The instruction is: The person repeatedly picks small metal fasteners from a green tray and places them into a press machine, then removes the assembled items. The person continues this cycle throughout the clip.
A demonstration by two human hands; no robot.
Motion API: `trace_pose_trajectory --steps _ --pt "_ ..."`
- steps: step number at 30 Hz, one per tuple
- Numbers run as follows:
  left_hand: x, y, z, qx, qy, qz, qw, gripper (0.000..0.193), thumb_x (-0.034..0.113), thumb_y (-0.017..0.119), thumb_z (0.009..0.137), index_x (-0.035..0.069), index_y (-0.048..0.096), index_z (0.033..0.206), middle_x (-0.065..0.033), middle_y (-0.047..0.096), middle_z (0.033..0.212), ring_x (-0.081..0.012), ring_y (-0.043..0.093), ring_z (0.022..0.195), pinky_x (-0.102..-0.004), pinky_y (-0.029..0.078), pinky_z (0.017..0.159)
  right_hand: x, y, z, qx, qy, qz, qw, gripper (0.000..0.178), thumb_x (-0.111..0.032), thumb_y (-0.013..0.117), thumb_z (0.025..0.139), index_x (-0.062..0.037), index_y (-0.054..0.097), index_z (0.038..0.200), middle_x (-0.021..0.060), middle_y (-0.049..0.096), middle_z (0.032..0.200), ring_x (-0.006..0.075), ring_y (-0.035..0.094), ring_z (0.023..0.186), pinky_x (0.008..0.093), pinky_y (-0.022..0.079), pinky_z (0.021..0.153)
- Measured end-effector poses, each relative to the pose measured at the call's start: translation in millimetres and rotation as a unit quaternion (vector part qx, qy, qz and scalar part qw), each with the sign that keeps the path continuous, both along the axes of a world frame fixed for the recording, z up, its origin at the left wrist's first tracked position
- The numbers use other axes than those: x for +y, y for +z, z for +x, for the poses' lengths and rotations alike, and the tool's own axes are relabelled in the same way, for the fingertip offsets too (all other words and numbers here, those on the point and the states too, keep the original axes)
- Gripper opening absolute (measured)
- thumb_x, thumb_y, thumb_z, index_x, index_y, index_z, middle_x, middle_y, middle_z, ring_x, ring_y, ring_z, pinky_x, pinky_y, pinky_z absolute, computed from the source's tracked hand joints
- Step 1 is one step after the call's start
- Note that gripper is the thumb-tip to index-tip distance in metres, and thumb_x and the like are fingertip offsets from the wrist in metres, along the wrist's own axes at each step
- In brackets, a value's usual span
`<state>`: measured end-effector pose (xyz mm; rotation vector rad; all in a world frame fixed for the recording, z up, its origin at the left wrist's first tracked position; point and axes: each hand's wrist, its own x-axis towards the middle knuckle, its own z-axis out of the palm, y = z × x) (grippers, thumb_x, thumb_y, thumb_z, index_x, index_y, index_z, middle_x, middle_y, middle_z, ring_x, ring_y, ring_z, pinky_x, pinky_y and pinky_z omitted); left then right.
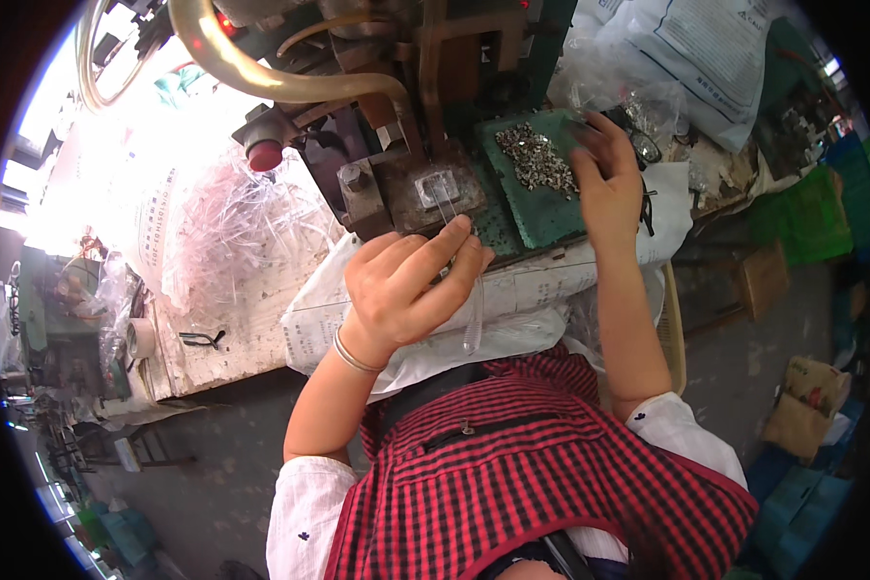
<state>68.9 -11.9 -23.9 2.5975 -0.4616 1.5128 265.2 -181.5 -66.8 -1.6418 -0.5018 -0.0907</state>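
Note:
My left hand (411, 285) pinches a thin clear plastic piece (475, 314) between its thumb and fingers. The lower end of that piece hangs below my fingers, and its upper end reaches toward the metal block (401, 198) of the machine. On top of the block is a small, clear, squarish part (437, 189). Over the right edge of a green tray (548, 217), my right hand (609, 184) is raised beside a pile of tiny metal pieces (536, 158). Motion smears its fingertips, so whether they hold anything cannot be made out.
A machine with a thick yellowish hose (290, 87) and a red button (264, 155) stands at the back. Clear plastic strips (232, 232) heap up on the left. Black snips (201, 339) lie near the bench edge. A white printed bag (696, 58) sits back right.

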Motion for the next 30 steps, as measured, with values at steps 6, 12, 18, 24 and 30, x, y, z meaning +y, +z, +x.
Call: trace_pose_trajectory --steps 6,12,18,24,30 --pt "0 -10 1 -0.008 0.006 -0.004 1.000 0.024 0.014 0.087 0.075 0.009 0.072 0.093 -0.0071 0.075 0.105 -0.0089 0.059 0.057 -0.0254 0.044 0.049 -48 -25 0 -0.060 -0.012 -0.298 0.953 0.017 -0.007 0.073 0.084 -0.0055 0.076 0.101 0.0124 0.072 0.115 0.0320 0.068 0.107 0.0392 0.053 0.094" --pt "-17 -1 -25 0.098 0.038 -0.128 0.986 0.031 0.007 0.088 0.076 0.007 0.074 0.104 -0.0137 0.078 0.113 -0.0175 0.071 0.073 -0.0274 0.054 0.061 -27 -30 -8 -0.202 -0.092 -0.431 0.875 0.010 -0.016 0.077 0.079 -0.0076 0.074 0.085 0.0121 0.068 0.095 0.0343 0.065 0.100 0.0461 0.053 0.085" --pt "1 -14 -103 -0.032 0.282 -0.132 0.950 0.019 -0.001 0.078 0.087 0.003 0.075 0.105 -0.0101 0.076 0.113 -0.0189 0.072 0.079 -0.0282 0.055 0.067 -39 -35 -23 -0.112 -0.088 -0.335 0.931 0.010 -0.013 0.075 0.083 -0.0053 0.072 0.089 0.0122 0.074 0.089 0.0318 0.072 0.083 0.0436 0.056 0.074" --pt "113 6 -75 0.047 0.377 -0.279 0.882 0.005 0.006 0.076 0.091 0.005 0.075 0.096 -0.0073 0.072 0.103 -0.0205 0.068 0.093 -0.0318 0.054 0.074 -13 -23 -22 -0.176 -0.054 -0.155 0.971 0.012 -0.006 0.071 0.087 -0.0039 0.074 0.098 0.0110 0.075 0.092 0.0266 0.073 0.084 0.0368 0.054 0.079" --pt "206 -116 -30 0.290 0.485 -0.146 0.812 0.019 0.025 0.081 0.084 0.006 0.076 0.087 -0.0105 0.066 0.100 -0.0312 0.066 0.098 -0.0443 0.054 0.083 -11 -37 -17 -0.155 -0.036 -0.165 0.973 0.014 -0.006 0.072 0.089 -0.0046 0.077 0.102 0.0124 0.075 0.097 0.0276 0.072 0.087 0.0364 0.054 0.081"
